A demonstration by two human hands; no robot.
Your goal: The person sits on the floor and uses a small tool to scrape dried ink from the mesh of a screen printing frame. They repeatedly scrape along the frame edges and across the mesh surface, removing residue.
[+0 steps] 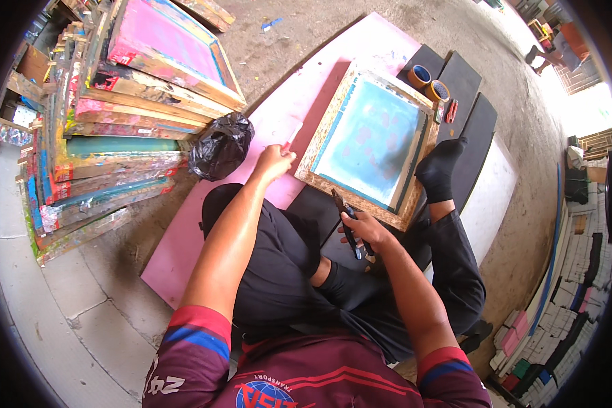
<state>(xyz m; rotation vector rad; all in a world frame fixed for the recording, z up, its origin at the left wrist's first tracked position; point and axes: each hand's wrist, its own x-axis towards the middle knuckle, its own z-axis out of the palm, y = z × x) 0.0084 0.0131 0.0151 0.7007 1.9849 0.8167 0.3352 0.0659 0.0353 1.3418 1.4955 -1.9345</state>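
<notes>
Frame stack, far left: wooden, paint-stained frames (126, 126) are being piled one over another on the ground; a pink mesh (166, 44) is being carried by the uppermost.
Pink board: pink sheet (183, 251) is being partly covered by the legs and the work.
Black bag: crumpled plastic bag (222, 145) is being set just beside the stack, between it and the left forearm.
Left hand: left hand (275, 163) is being held out over the board, fingers partly curled; a thin pale strip (294, 132) is being seen at the fingertips; whether it is being pinched cannot be told.
Pliers: dark pliers-like tool (341, 207) is being pointed, head first, toward the near edge of the wooden frame; contact cannot be told.
Right hand: right hand (365, 230) is being wrapped around the tool, the fingers being closed about its handles.
Wooden frame: single wooden frame (319, 180) with blue mesh (367, 139) is being laid slantwise ahead of the hands, in the middle of the work area.
Right side: socked foot (438, 170) is being placed at the frame's right edge; two tape rolls (428, 81) and a red-handled tool (451, 111) are being kept near its far corner, on black panels (479, 129).
</notes>
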